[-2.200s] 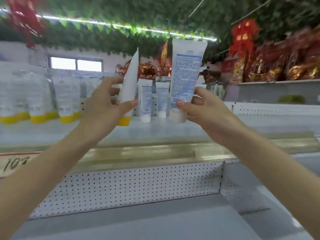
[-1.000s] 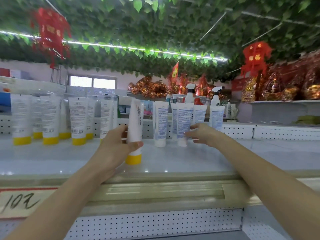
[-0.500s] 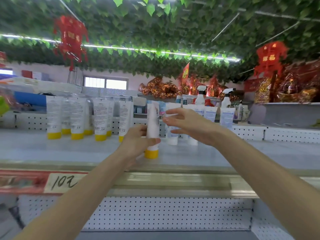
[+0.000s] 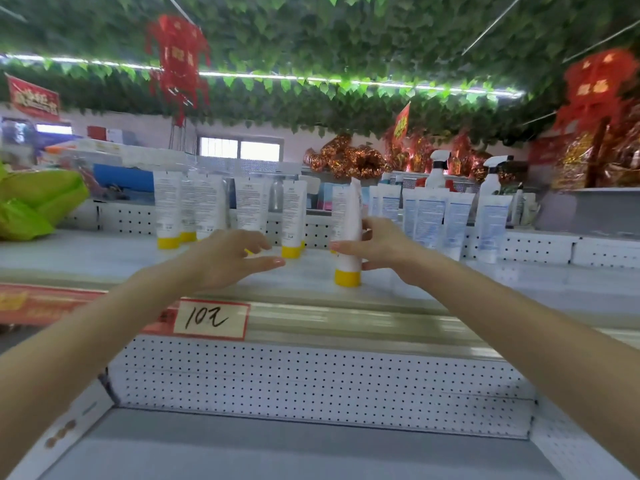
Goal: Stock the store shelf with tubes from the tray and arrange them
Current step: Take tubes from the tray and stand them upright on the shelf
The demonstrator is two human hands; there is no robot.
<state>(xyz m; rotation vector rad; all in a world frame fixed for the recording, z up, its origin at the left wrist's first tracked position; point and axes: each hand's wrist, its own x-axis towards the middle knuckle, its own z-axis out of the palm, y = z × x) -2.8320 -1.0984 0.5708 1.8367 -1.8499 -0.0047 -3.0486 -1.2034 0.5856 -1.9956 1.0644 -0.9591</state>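
Two bare forearms reach over a white store shelf backed by pegboard, under a ceiling hung with green leaf garlands, a light strip and red paper ornaments. Along the shelf's back stand a row of white tubes with yellow caps on the left and a row of white tubes with blue labels on the right; their print is too small to read. Two spray bottles rise behind the blue-labelled row. On the shelf's front rail a red-edged price tag carries handwriting that looks like "102". The right hand has its grip closed around one yellow-capped tube, upright on the shelf near the front edge. The left hand hovers beside it, grip open, fingers spread, holding nothing.
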